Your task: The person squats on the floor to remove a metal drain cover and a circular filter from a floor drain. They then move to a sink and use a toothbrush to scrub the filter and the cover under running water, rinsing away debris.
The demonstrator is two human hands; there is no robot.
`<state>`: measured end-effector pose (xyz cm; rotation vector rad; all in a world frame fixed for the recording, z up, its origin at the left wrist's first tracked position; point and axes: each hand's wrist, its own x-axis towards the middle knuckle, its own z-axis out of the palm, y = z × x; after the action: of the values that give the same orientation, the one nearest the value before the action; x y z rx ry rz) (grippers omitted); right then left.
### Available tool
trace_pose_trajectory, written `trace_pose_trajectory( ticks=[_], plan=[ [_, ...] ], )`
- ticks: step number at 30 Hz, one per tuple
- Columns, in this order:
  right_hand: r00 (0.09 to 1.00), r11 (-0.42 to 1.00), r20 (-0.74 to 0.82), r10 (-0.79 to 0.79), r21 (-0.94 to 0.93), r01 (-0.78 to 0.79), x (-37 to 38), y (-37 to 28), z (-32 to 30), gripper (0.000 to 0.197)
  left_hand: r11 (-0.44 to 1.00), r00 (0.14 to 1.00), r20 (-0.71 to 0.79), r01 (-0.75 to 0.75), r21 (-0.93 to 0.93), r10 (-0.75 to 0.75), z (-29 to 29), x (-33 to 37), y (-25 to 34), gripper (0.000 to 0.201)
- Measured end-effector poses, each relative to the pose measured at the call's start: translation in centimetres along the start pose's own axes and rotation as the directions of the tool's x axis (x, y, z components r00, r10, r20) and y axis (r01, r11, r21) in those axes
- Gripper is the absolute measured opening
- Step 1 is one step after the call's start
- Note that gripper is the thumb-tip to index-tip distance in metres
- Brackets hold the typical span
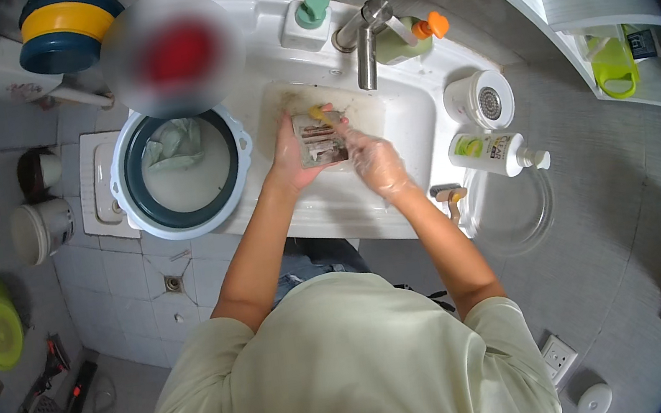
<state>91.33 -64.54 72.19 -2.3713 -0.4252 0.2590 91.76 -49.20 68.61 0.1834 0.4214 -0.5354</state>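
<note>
Over the sink basin (412, 123), my left hand (289, 162) grips the side of a small rectangular tray (320, 147). Pale bars divide the tray, and dark and reddish-brown stains show inside it. My right hand (377, 168) is closed at the tray's right edge and looks wet or covered with a clear film. Its fingers hold what looks like a small brush (321, 113) with a yellow end, touching the tray's far edge. Most of the brush's handle is hidden by my fingers. Brownish dirt marks the basin behind the tray.
Left of the basin stands a blue-rimmed tub (241, 185) holding cloudy water and a pale cloth (174, 144). Behind are a green-topped dispenser (308, 19), a faucet (365, 45) and an orange-topped pump bottle (405, 42). A white bucket (468, 101) and white bottle (488, 152) stand right.
</note>
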Motion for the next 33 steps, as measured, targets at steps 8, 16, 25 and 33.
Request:
trace_pose_trajectory(
  ticks=[8,16,25,33],
  plan=[
    [0.995,0.996,0.028,-0.093,0.001,0.093,-0.7,-2.9,0.8,0.042,1.000,1.000,0.029,-0.003,-0.010,0.003,-1.2,0.5,0.0,0.066],
    [0.994,0.999,0.109,0.032,0.029,-0.035,-2.4,-4.4,0.6,0.044,0.969,0.972,0.198,-0.074,-0.234,0.122,-1.9,1.2,1.6,0.060],
    [0.975,0.968,0.126,0.184,0.151,-0.202,-3.2,-4.4,0.0,0.047,0.958,0.974,0.069,-0.197,-0.208,0.215,0.6,0.3,1.9,0.068],
    [0.938,0.919,-0.098,0.332,0.259,-0.298,-0.8,-2.1,1.1,0.029,0.936,0.938,0.038,-0.340,-0.090,0.345,1.4,0.5,1.0,0.062]
  ],
)
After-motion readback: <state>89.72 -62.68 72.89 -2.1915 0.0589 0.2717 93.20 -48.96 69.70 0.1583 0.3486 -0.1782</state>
